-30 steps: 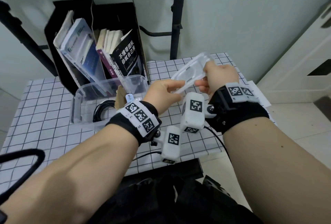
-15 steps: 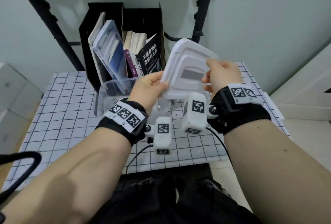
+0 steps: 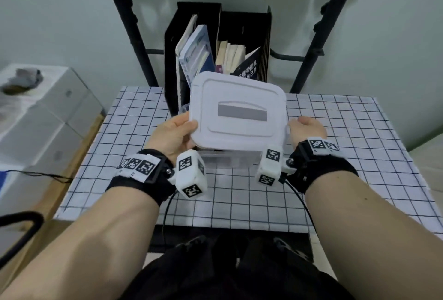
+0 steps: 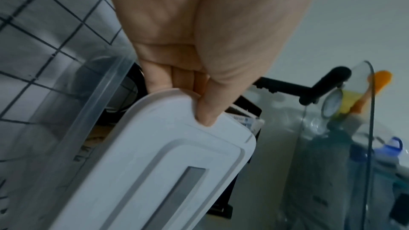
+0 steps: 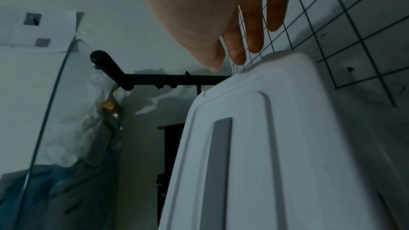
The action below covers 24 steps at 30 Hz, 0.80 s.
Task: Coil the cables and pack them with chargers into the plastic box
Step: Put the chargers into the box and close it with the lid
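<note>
- The white lid (image 3: 238,112), which half a second ago was standing tilted up in the air, is now lying almost flat just above the clear plastic box (image 3: 227,159) on the table (image 3: 335,180).
- The left hand (image 3: 173,135) is pinching the lid's left corner, thumb on top and fingers under.
- The right hand (image 3: 305,130) is staying by the right edge with fingers loose and straight; a real grip is not showing.
- Inside the box a black coiled cable (image 4: 132,92) is lying; the chargers I cannot see.
- In my judgement the packing is finishing, and only pressing the lid shut is remaining.
</note>
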### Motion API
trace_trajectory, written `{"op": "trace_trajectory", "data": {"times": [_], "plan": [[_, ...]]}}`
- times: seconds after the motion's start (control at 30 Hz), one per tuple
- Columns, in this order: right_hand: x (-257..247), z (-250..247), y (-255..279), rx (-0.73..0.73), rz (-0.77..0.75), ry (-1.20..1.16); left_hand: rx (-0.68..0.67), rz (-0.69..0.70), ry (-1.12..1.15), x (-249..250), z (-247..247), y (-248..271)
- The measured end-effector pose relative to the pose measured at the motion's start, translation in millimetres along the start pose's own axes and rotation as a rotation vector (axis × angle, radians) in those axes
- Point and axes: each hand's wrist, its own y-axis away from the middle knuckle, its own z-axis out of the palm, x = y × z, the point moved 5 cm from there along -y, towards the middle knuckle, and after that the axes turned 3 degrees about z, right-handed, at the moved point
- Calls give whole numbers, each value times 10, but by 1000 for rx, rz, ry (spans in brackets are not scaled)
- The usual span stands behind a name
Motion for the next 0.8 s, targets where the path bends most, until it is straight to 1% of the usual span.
{"op": "trace_trajectory", "data": {"times": [0.13,0.43,0.57,0.63,0.8], "plan": [[-58,221,5,-36,-66,72,24,-24,41,34,-196,12],[-118,518,29,-128,-107,168,190,-70,-65,-16,-464,-79],[-68,610,-43,-104,-127,211,168,-84,-108,-22,-463,-138],[-49,651,-81,-84,-126,217,178,-81,-127,-13,-463,-169],[-9,718,-164,-95,-142,242,285,-29,-251,-35,-565,-281]]}}
